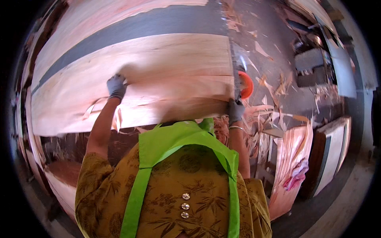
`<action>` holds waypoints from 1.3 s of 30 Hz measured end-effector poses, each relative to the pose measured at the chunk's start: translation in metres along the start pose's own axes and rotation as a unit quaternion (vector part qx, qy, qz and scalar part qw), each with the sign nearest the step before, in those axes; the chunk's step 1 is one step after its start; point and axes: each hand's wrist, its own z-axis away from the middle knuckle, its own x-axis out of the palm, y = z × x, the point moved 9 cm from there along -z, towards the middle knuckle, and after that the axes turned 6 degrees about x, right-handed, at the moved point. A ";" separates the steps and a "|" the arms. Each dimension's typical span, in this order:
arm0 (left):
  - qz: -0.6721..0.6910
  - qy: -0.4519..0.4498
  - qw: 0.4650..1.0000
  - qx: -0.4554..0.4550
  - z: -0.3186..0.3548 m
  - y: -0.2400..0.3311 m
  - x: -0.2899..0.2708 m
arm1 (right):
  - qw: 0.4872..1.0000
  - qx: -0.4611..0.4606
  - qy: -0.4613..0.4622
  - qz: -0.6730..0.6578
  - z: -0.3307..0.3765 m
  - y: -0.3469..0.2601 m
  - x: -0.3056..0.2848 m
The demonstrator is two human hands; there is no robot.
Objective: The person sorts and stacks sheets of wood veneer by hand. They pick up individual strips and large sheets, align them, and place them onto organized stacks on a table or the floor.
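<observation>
While left hand (116,85) over wood sheet (178,55), right hand (236,110) at its edge.

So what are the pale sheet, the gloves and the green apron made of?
Sheet: probably thin wood, bare and unpainted; streaky grain runs along it.
Gloves: likely knitted fabric, dull grey; they hug the hands, but the weave is too blurred to tell.
Apron: cloth of some kind, mostly matt; it creases softly, though the fibre stays unclear.

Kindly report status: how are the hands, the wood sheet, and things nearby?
Left hand over pale wood sheet, contact unclear. Right hand at sheet's near right corner, grip unclear. Orange container beside right edge.
</observation>
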 end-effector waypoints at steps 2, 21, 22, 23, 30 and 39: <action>0.023 0.073 0.997 -0.031 0.012 0.015 -0.010 | 0.992 -0.040 0.007 0.122 0.017 -0.033 0.010; 0.061 0.128 0.961 -0.237 0.128 0.020 0.026 | 0.926 -0.279 -0.010 0.253 0.047 -0.102 0.071; 0.078 0.159 0.957 -0.228 0.118 0.010 0.009 | 0.918 -0.312 -0.024 0.243 0.061 -0.114 0.088; 0.111 0.165 0.956 -0.216 0.123 0.019 0.013 | 0.906 -0.343 -0.056 0.239 0.076 -0.113 0.099; 0.199 0.212 0.922 -0.256 0.145 -0.004 0.005 | 0.612 -0.559 -0.330 0.451 0.277 -0.211 0.268; 0.216 0.191 0.919 -0.268 0.143 -0.004 0.043 | 0.533 -0.655 -0.258 0.468 0.296 -0.202 0.362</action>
